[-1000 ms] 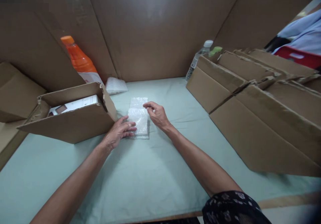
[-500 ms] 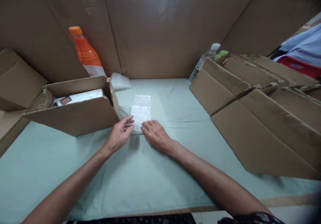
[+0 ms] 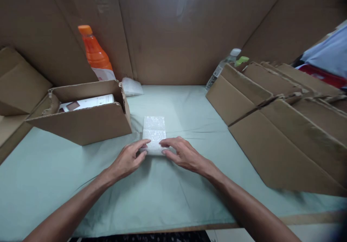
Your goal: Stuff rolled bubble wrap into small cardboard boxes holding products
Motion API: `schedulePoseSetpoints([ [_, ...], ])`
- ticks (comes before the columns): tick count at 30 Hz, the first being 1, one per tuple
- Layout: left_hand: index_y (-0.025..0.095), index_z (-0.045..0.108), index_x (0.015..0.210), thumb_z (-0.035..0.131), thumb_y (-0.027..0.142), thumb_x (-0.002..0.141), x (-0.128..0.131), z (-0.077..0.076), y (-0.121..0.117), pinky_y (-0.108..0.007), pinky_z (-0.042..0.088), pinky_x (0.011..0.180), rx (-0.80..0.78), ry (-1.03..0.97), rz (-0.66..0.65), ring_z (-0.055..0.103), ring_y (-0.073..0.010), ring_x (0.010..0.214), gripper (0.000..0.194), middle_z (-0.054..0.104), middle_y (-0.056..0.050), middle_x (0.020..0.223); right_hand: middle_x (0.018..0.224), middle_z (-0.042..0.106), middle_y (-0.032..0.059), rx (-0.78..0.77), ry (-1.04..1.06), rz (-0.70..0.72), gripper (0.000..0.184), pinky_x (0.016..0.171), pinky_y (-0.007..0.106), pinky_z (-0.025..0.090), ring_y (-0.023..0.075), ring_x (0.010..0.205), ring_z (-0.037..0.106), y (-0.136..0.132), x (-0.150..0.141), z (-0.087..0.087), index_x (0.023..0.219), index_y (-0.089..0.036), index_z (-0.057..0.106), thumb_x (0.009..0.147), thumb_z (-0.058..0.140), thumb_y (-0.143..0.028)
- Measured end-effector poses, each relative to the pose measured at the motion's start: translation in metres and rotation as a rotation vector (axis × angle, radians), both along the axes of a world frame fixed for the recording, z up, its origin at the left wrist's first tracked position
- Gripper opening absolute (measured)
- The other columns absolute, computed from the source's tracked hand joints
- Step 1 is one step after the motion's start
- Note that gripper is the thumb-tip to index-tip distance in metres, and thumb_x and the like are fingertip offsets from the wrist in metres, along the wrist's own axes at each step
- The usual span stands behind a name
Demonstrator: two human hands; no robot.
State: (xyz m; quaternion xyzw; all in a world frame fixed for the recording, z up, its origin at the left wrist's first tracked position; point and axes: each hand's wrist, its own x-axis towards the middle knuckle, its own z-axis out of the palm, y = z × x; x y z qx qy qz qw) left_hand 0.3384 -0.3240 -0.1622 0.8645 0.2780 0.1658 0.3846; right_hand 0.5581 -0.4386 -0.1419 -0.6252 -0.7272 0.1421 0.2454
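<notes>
Both left hand [image 3: 132, 155] and right hand [image 3: 185, 154], half-curled, pinch translucent rectangular bubble wrap [image 3: 154, 131]; near part seems folded, far part unfolded.

Bubble wrap [image 3: 154, 129] on table [image 3: 187, 102], box [image 3: 84, 129] left, boxes [image 3: 291, 149] right, a bottle [image 3: 221, 67] behind these, perhaps touching

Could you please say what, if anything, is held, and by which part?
Bubble wrap, apparently, by its near corners: left grip at left, right grip at right.
</notes>
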Motion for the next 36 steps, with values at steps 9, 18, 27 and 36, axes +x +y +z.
schedulePoseSetpoints([
  [9, 0.015, 0.063, 0.127, 0.053, 0.018, 0.086, 0.02, -0.011, 0.012, -0.035, 0.054, 0.084, 0.172, 0.01, 0.121, 0.069, -0.0221, 0.088, 0.042, 0.073, -0.01, 0.11, 0.134, 0.06, 0.0176, 0.369, -0.369, -0.038, 0.025, 0.096, 0.046, 0.04, 0.0314, 0.119, 0.053, -0.014, -0.022, -0.016, 0.114, -0.016, 0.064, 0.09, 0.057, -0.014],
  [18, 0.015, 0.062, 0.124, 0.053, 0.02, 0.092, 0.013, -0.018, 0.01, -0.04, 0.056, 0.087, 0.402, -0.002, 0.094, 0.068, -0.0265, 0.101, 0.033, 0.069, -0.013, 0.115, 0.116, 0.069, 0.0129, 0.251, -0.47, 0.019, 0.027, 0.104, 0.047, 0.034, 0.0278, 0.116, 0.055, 0.011, -0.028, -0.031, 0.115, -0.014, 0.062, 0.092, 0.05, -0.008],
  [27, 0.02, 0.056, 0.131, 0.054, 0.02, 0.093, -0.025, -0.002, -0.015, -0.04, 0.054, 0.091, 0.314, -0.099, -0.132, 0.066, -0.0231, 0.104, 0.038, 0.071, -0.009, 0.114, 0.102, 0.074, 0.0068, -0.008, -0.096, 0.086, 0.028, 0.091, 0.038, 0.042, 0.0226, 0.097, 0.064, -0.004, -0.021, -0.004, 0.117, -0.02, 0.067, 0.091, 0.057, -0.015],
  [36, 0.016, 0.063, 0.126, 0.051, 0.029, 0.091, -0.002, -0.002, -0.003, -0.029, 0.053, 0.067, 0.006, 0.053, 0.097, 0.068, -0.0191, 0.076, 0.04, 0.075, -0.007, 0.096, 0.13, 0.063, 0.0155, 0.162, -0.238, -0.082, 0.027, 0.092, 0.047, 0.045, 0.0308, 0.115, 0.057, -0.003, -0.022, -0.007, 0.119, -0.017, 0.064, 0.092, 0.059, -0.02],
])
